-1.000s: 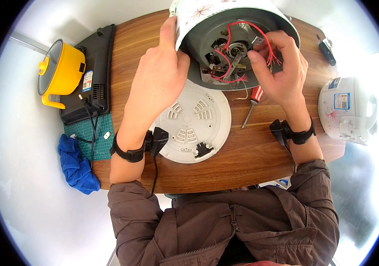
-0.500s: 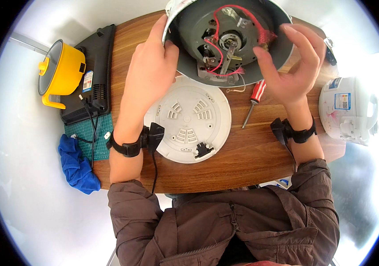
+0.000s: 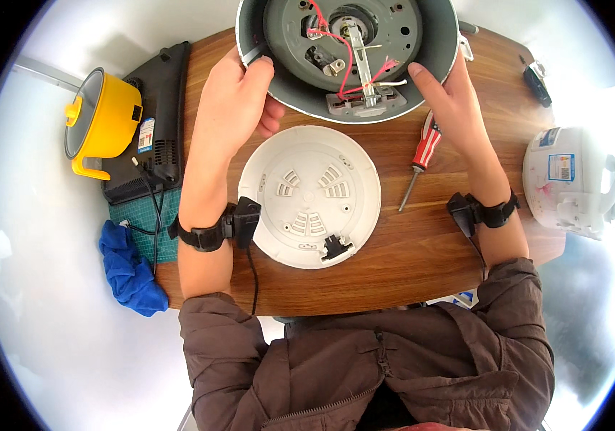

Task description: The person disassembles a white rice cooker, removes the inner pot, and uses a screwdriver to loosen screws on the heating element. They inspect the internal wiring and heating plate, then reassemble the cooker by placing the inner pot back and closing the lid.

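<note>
An upturned rice cooker body (image 3: 386, 43) is at the far middle, cut off by the top of the view. Its underside shows a grey metal plate, red wires and a metal bracket (image 3: 355, 61). My left hand (image 3: 232, 108) grips the left rim, thumb on the inside. The right rim is held by my right hand (image 3: 455, 108), with its thumb inside and its other fingers mostly hidden behind the wall. Nearer me lies a round white vented base cover (image 3: 309, 195) with a black fitting (image 3: 336, 247) at its edge. A screwdriver (image 3: 427, 147) with a red patterned handle rests beside my right wrist.
On the left, a yellow pot (image 3: 109, 118) stands on a black appliance (image 3: 167, 93). A green cutting mat (image 3: 167, 244), a black cable and a blue cloth (image 3: 131, 276) are below it. At right are a white rice cooker (image 3: 559, 190) and a small black tool (image 3: 537, 82).
The cooker body has shifted up and left and turned, so its wires and bracket sit differently. My right hand, earlier open beside it, has closed on the right rim.
</note>
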Demonstrator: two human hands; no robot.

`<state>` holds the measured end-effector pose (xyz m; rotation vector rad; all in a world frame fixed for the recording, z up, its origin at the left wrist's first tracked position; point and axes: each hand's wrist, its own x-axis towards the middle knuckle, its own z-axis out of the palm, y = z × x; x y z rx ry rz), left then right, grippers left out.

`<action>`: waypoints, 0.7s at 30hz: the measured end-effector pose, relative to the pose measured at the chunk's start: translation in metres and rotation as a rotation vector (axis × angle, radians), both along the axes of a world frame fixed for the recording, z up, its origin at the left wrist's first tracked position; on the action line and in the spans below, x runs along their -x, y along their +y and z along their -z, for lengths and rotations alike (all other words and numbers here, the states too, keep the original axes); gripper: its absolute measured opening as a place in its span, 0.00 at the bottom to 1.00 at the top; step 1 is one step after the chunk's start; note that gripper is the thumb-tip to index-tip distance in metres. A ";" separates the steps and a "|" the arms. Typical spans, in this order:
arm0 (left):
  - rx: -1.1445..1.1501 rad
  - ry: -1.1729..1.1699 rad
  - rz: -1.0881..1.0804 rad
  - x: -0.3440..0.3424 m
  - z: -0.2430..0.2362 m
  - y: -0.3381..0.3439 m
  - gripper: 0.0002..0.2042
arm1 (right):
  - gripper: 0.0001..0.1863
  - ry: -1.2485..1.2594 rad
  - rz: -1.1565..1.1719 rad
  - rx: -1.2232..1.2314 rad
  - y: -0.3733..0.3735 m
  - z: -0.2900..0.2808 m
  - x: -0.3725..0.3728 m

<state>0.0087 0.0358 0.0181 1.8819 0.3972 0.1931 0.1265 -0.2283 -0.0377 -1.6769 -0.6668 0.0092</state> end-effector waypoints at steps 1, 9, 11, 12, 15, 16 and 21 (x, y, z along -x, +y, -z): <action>-0.028 -0.003 0.007 -0.001 0.002 0.002 0.15 | 0.30 -0.019 0.028 0.048 0.000 -0.001 0.003; -0.649 -0.451 -0.067 -0.005 0.019 -0.009 0.25 | 0.28 0.018 0.056 0.026 -0.003 0.003 -0.001; -0.596 -0.563 -0.034 -0.007 0.020 -0.017 0.28 | 0.28 0.114 0.039 -0.044 -0.005 0.009 -0.006; -0.539 -0.561 0.001 -0.007 0.018 -0.022 0.30 | 0.28 0.147 0.038 -0.058 -0.008 0.011 -0.009; -0.404 -0.553 0.144 -0.010 0.016 -0.017 0.35 | 0.26 0.245 0.041 -0.087 -0.012 0.016 -0.013; -0.365 -0.550 0.198 -0.011 0.016 -0.015 0.37 | 0.25 0.274 0.048 -0.088 -0.012 0.015 -0.012; -0.166 -0.547 0.223 -0.008 0.020 -0.017 0.37 | 0.23 0.395 0.041 -0.151 -0.014 0.011 -0.008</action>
